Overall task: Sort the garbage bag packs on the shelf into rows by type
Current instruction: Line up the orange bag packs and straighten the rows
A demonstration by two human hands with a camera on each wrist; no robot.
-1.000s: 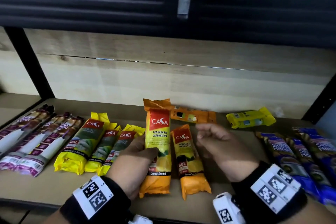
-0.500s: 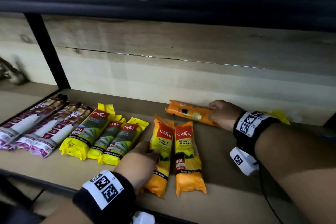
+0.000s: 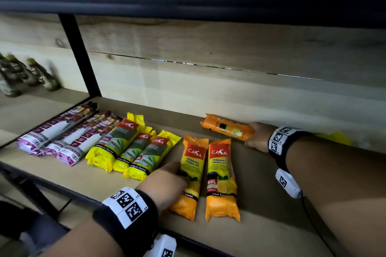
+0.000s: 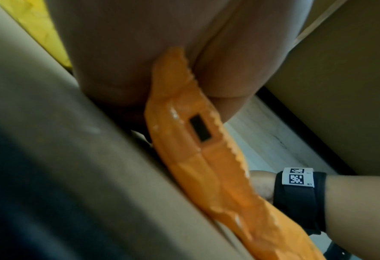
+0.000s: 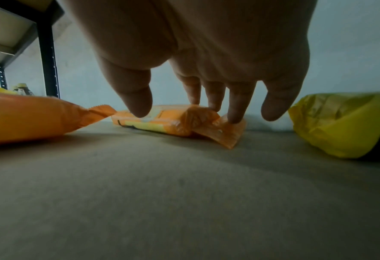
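Left hand [image 3: 165, 181] grips an orange pack [image 3: 193, 162] near the front edge of the shelf [image 3: 267, 194]; right hand [image 3: 255, 137], fingers [image 5: 238, 105] spread straight, touches the rear pack [image 3: 226, 129].

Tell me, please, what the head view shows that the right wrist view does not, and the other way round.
Only the head view: the purple packs, and the left hand gripping the left front orange pack. Only the right wrist view: the right hand's fingertips touching the crimped end of the back orange pack. Both: that back orange pack, a loose yellow pack to its right, and the shelf.
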